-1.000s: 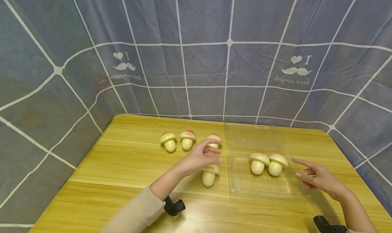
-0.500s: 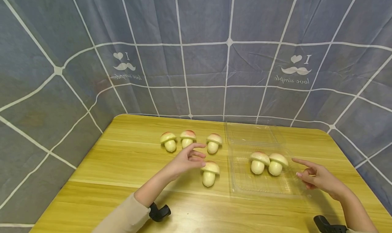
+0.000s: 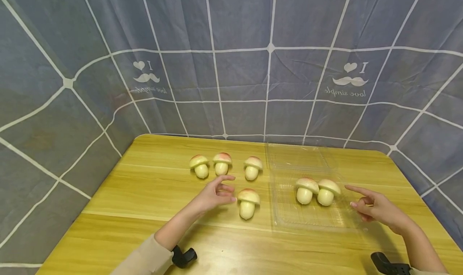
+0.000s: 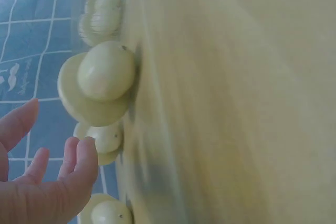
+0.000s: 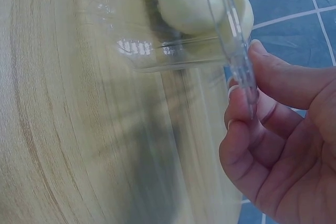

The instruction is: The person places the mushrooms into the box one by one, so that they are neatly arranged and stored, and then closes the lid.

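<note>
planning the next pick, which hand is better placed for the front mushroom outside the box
Probably the left hand: it holds nothing and is beside the front mushroom. The right hand pinches the clear box by its right edge.

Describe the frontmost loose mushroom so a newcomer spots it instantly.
On the wooden table, find the clear plastic container on the right. Just left of it, beside the left hand, is a mushroom with a red-tinged cap. Unlike the three loose mushrooms in the row behind, it lies alone, nearer the person.
</note>
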Demonstrator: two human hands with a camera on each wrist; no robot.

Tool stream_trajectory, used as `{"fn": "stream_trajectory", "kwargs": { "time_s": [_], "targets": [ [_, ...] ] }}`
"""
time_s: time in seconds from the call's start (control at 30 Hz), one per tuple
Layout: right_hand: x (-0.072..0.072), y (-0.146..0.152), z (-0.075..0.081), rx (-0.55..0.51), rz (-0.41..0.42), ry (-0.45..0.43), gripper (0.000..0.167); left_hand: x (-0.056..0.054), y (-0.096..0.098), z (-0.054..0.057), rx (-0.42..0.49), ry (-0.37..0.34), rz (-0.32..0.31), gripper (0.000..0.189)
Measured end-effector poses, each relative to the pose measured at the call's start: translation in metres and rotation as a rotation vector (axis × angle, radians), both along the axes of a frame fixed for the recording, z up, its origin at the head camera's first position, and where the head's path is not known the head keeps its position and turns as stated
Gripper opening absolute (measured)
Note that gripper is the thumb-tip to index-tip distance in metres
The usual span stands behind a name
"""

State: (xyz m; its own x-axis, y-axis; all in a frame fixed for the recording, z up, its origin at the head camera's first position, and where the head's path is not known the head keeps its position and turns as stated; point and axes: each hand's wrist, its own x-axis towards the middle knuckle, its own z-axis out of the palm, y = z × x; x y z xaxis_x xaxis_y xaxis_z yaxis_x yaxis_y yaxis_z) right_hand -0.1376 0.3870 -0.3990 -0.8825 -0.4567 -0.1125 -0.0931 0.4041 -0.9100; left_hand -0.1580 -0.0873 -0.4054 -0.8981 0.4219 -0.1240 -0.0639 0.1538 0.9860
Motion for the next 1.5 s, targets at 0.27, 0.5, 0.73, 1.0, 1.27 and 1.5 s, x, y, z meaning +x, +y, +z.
{"fn": "stream_trajectory", "kwargs": {
  "time_s": [0.27,0.5,0.73,1.0,1.27,1.5],
  "targets": [
    [0.000,0.000,0.001,-0.001,0.001,-0.001,0.052,0.004,0.002,-0.007,-0.043,-0.055,-0.046,0.070],
    [0.001,-0.001,0.001,0.024,-0.010,0.001,0.050,0.009,0.006,-0.012,-0.047,-0.078,-0.101,0.077],
    [0.001,0.000,0.001,0.018,-0.016,0.005,0.051,0.008,0.016,-0.016,-0.056,-0.077,-0.058,0.082],
    [0.000,-0.001,0.000,0.023,-0.010,0.009,0.050,0.008,0.024,-0.019,-0.080,-0.048,-0.036,0.087],
    [0.002,0.001,-0.002,0.028,-0.030,-0.004,0.051,0.011,0.035,-0.019,-0.090,-0.031,-0.027,0.089],
    [0.002,0.000,-0.002,0.032,-0.031,0.011,0.050,0.012,0.038,-0.018,-0.103,-0.047,-0.027,0.081]
  ]
}}
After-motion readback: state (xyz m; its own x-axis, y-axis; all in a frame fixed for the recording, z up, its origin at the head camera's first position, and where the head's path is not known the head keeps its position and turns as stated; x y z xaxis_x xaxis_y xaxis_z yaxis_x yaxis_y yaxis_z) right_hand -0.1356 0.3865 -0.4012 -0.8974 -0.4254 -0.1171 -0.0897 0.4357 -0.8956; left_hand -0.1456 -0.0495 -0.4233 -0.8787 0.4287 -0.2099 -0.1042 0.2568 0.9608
